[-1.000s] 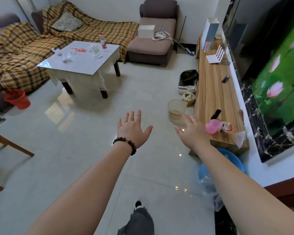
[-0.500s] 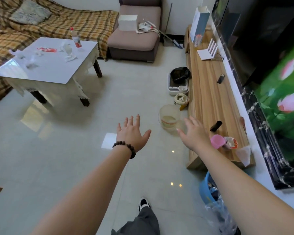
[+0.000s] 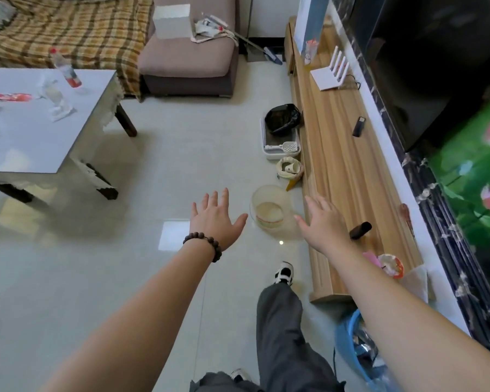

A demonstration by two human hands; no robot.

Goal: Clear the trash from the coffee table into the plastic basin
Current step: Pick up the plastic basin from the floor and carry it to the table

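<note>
A clear plastic basin (image 3: 270, 211) stands on the tiled floor beside the wooden TV bench. My left hand (image 3: 214, 219) is stretched out just left of it, fingers spread, holding nothing. My right hand (image 3: 324, 224) hovers just right of the basin, also spread and empty. At the far left is the white coffee table (image 3: 34, 140). On it lie a plastic bottle with a red label (image 3: 65, 68), a red wrapper (image 3: 9, 96) and crumpled white tissues (image 3: 55, 100).
The long wooden bench (image 3: 345, 165) runs along the right, with a television above it. A litter tray with a black bag (image 3: 282, 128) and a small pot (image 3: 289, 168) sit on the floor beyond the basin. A blue bin (image 3: 354, 349) is at the lower right.
I have walked forward; the basin and bench are nearer and the coffee table has slid to the left. Both hands stay spread and empty, now flanking the basin. A foot steps forward.
</note>
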